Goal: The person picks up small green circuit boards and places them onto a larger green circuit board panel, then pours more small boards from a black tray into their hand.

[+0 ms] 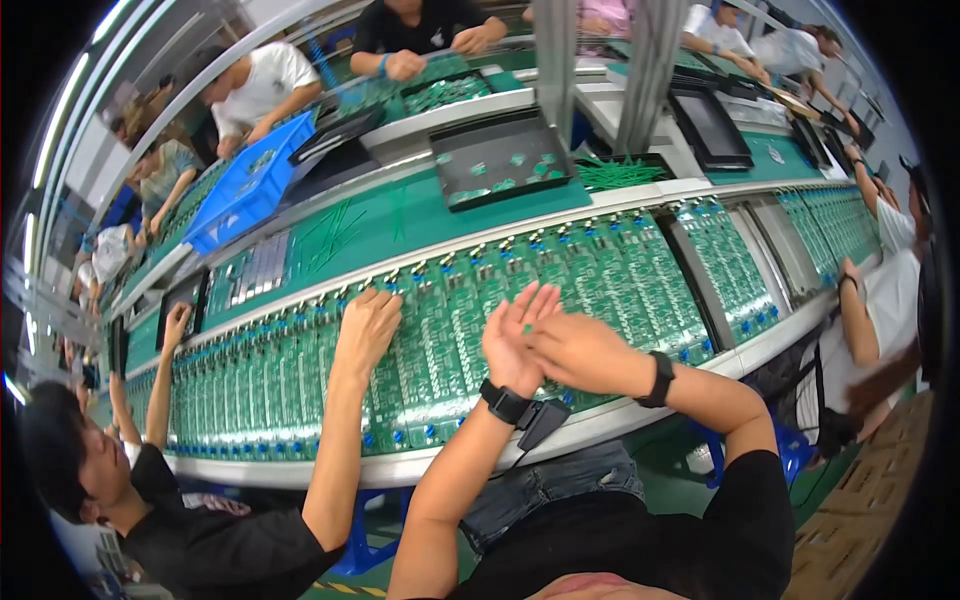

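My left hand [512,350] is held palm up above the row of green circuit boards [440,370], its fingers stretched out. My right hand [590,352] reaches across that palm with its fingers pinched together. A small green part [527,329] shows at the right fingertips, over the left palm; its exact kind is too small to tell. What else the left palm may carry is hidden behind the right hand. The boards beneath stand side by side on the line, with blue parts along their near ends and metal-tipped parts along their far ends.
A co-worker's hand [370,320] works over the boards close on my left. Beyond the line are a black tray [490,190] with small green pieces, a bundle of green strips [620,172] and a blue bin [240,195]. Metal posts [645,90] rise at the back.
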The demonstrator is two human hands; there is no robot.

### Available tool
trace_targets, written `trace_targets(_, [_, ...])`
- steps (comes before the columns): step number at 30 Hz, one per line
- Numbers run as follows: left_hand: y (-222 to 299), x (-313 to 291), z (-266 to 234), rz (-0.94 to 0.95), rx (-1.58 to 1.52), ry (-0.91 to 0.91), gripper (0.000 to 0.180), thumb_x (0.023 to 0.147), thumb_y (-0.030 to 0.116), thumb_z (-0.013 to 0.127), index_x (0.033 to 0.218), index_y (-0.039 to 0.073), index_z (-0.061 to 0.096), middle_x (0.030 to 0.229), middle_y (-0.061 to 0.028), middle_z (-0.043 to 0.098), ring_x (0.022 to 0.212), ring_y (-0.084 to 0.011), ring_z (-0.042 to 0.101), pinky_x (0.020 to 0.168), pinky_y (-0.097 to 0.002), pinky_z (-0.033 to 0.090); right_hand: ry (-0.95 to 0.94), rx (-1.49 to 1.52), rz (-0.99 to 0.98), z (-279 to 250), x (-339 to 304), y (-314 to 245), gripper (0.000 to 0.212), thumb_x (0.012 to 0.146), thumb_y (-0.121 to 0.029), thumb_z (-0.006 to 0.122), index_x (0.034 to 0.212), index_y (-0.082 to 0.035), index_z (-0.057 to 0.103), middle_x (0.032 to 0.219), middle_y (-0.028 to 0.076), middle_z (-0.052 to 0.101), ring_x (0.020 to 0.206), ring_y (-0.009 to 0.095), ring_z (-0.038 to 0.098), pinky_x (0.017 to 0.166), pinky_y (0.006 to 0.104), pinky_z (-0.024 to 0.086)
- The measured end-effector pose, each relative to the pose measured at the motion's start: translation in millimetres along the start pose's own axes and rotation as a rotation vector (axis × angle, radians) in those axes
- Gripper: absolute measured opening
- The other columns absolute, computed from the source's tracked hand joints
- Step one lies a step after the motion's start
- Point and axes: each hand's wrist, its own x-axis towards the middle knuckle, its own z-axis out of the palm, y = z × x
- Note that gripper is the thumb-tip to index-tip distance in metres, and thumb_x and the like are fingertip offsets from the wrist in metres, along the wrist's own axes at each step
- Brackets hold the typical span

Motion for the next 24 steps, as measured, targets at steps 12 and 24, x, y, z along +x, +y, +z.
trace_targets(12, [-1, -6, 0, -0.051, 0.062, -0.108, 0.043, 0.086, 0.034, 0.045, 0.115, 0.003, 0.045, 0.118, -0.012, 0.049, 0.116, -0.0262, 0.042, 0.101, -0.0403, 0.029, 0.123, -0.09, -0.233, 24, 3, 29, 0.014, 0.071, -0.015, 0.057, 0.081, -0.005, 0.052, 0.084, 0.01, 0.055, 0.08, 0.027, 0.056, 0.066, 0.0362, 0.047])
trace_targets(24, [-1, -7, 12, -0.041, 0.044, -0.086, 0.035, 0.088, 0.024, 0.046, 0.115, 0.001, 0.046, 0.115, -0.0126, 0.052, 0.111, -0.0251, 0.047, 0.096, -0.0369, 0.035, 0.344, 0.675, 0.045, -15, 8, 64, 0.02, 0.079, -0.007, 0.056, 0.098, -0.003, 0.056, 0.081, 0.01, 0.061, 0.075, 0.019, 0.062, 0.061, 0.0302, 0.05])
